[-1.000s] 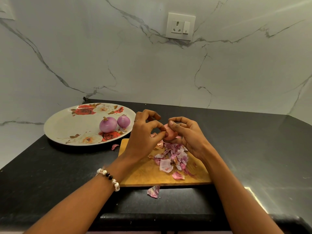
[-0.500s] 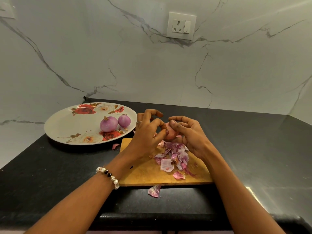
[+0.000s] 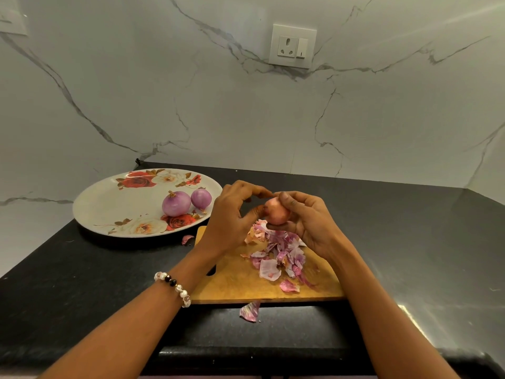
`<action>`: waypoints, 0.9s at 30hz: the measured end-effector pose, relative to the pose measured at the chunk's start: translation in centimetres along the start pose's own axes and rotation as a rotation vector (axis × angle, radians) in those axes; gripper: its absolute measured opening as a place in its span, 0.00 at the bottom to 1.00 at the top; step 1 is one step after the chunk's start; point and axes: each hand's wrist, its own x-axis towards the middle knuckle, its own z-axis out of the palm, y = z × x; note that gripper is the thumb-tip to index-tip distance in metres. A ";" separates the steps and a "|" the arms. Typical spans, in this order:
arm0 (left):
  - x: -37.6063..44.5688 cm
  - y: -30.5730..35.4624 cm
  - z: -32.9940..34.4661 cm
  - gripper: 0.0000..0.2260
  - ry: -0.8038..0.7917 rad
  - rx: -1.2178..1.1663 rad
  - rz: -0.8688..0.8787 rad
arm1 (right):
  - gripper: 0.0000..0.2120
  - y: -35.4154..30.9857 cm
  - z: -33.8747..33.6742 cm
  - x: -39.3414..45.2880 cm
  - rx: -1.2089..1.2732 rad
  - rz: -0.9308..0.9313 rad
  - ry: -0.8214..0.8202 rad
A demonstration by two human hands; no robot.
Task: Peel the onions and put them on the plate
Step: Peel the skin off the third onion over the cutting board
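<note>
At frame bottom, counter edge: black stone counter (image 3: 82,291) fills the lower half; both forearms enter from the lower corners.
Loose peel, lower centre: one pink peel scrap (image 3: 250,311) lies on the counter just in front of the cutting board's near edge.
Left wrist: beaded bracelet (image 3: 175,287), pearl and dark beads, at lower centre-left.
Cutting board: wooden cutting board (image 3: 232,285) at frame centre, lying flat on the counter, partly covered by both hands.
Peel pile: heap of purple-white onion skins (image 3: 278,255) on the board, below the hands.
Right hand: right hand (image 3: 308,222) grips the onion in hand (image 3: 276,212), fingers curled over its top and under its base.
Onion in hand: pinkish, held above the far part of the board, right of the plate, clear of the peel pile.
Left hand: left hand (image 3: 232,214) curled, thumb tip against the onion's left side, fingertips arched over toward its top; a pinch on the skin cannot be confirmed.
Small scrap: second peel scrap (image 3: 187,238) on the counter between plate and board.
Plate: floral plate (image 3: 109,206) at centre-left, on the counter, near the board's far left corner.
Plate contents: two peeled purple onions, larger onion (image 3: 176,203) and smaller onion (image 3: 201,198), touching, on the plate's right side.
Wall, upper frame: white veined marble wall (image 3: 164,91) with a socket and switch (image 3: 292,46) at upper centre-right.
</note>
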 end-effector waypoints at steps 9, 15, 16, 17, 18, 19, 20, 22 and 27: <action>-0.5 0.0 0.0 0.08 -0.005 0.148 0.183 | 0.20 0.6 -0.2 0.3 -0.108 -0.041 0.004; -0.5 0.1 0.3 0.06 -0.063 0.169 0.120 | 0.21 0.6 -0.2 0.2 -0.150 -0.046 0.017; -0.5 0.1 0.5 0.07 -0.079 0.185 0.117 | 0.21 0.6 -0.1 0.2 -0.164 -0.047 0.020; -0.5 0.0 0.6 0.07 -0.095 0.205 0.115 | 0.21 0.6 -0.1 0.2 -0.176 -0.046 0.022; -0.6 -0.1 0.7 0.08 -0.111 0.224 0.108 | 0.21 0.6 0.0 0.2 -0.181 -0.046 0.024; -0.6 -0.1 0.8 0.08 -0.124 0.242 0.097 | 0.21 0.6 0.0 0.2 -0.180 -0.045 0.025; -0.6 -0.1 1.0 0.09 -0.134 0.260 0.082 | 0.21 0.6 0.0 0.2 -0.174 -0.043 0.026; -0.7 -0.1 1.1 0.10 -0.147 0.284 0.060 | 0.21 0.5 0.1 0.2 -0.155 -0.034 0.024; -0.7 -0.2 1.1 0.09 -0.179 0.280 0.058 | 0.21 0.4 0.2 0.1 -0.083 0.005 0.007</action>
